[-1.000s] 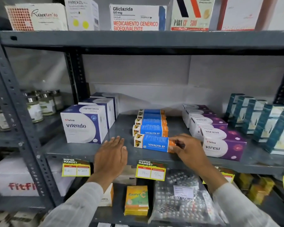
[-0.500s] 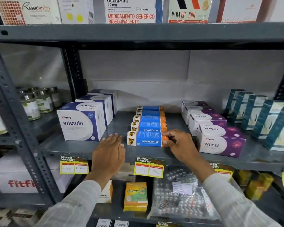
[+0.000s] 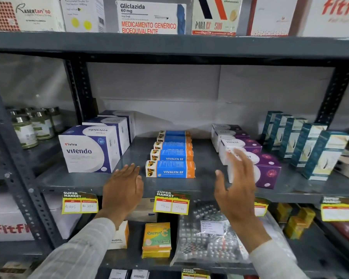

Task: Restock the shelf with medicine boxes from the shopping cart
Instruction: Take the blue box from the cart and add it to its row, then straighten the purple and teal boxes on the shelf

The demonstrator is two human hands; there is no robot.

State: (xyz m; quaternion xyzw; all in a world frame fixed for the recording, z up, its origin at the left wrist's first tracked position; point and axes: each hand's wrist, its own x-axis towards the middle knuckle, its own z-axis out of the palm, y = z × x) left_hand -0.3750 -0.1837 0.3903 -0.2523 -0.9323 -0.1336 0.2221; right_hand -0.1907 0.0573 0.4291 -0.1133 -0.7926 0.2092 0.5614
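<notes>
A row of several blue and orange Vivalyn EF boxes runs front to back on the grey middle shelf (image 3: pixel 208 185). The front Vivalyn EF box (image 3: pixel 170 169) lies flat near the shelf's front edge. My left hand (image 3: pixel 123 191) rests palm down on the shelf edge, just left of that box, fingers together and holding nothing. My right hand (image 3: pixel 237 190) hovers open to the right of the box, fingers spread, a gap between it and the box, partly covering a purple Virest box (image 3: pixel 267 174). The shopping cart is not in view.
White and blue Vitendo boxes (image 3: pixel 89 151) stand left of the row, teal boxes (image 3: pixel 322 154) at the far right. Jars (image 3: pixel 26 131) sit on the neighbouring shelf. Large boxes fill the top shelf (image 3: pixel 169 44). Price tags (image 3: pixel 171 203) hang below; a Raservit box (image 3: pixel 157 239) and a blister-pack bag (image 3: pixel 210 238) lie underneath.
My right hand let go of the front Vivalyn EF box and pulled back to the right, opening. The box now lies straight in line with its row. My left hand stayed put.
</notes>
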